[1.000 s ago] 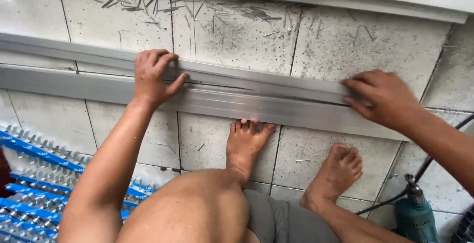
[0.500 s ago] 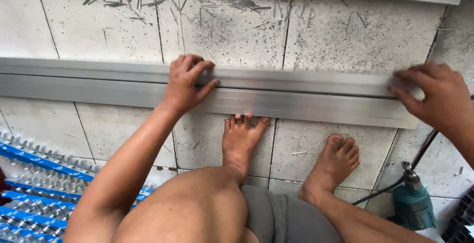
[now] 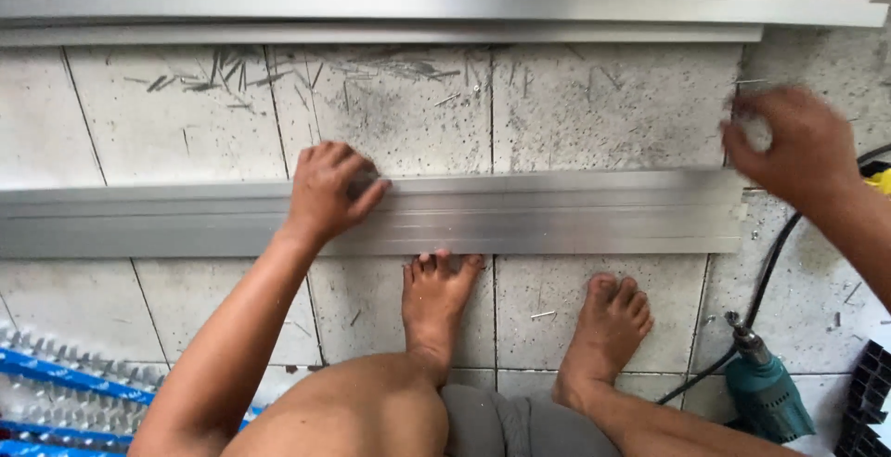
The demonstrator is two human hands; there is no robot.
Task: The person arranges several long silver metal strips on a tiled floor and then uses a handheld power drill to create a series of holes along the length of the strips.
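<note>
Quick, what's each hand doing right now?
Left hand: open, fingers pressing the long grey aluminium profile.
Right hand: blurred at the profile's end, grip cannot be told.

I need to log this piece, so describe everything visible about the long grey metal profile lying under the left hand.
The long grey metal profile looks like aluminium, matte, with lengthwise ridges and grooves. It lies flat on the pale speckled floor tiles, running from the picture's left edge to a square-cut right end. The left hand presses on its upper edge, fingers spread over it. The right hand, blurred, hovers just past the cut end. Bare toes reach its lower edge.
</note>
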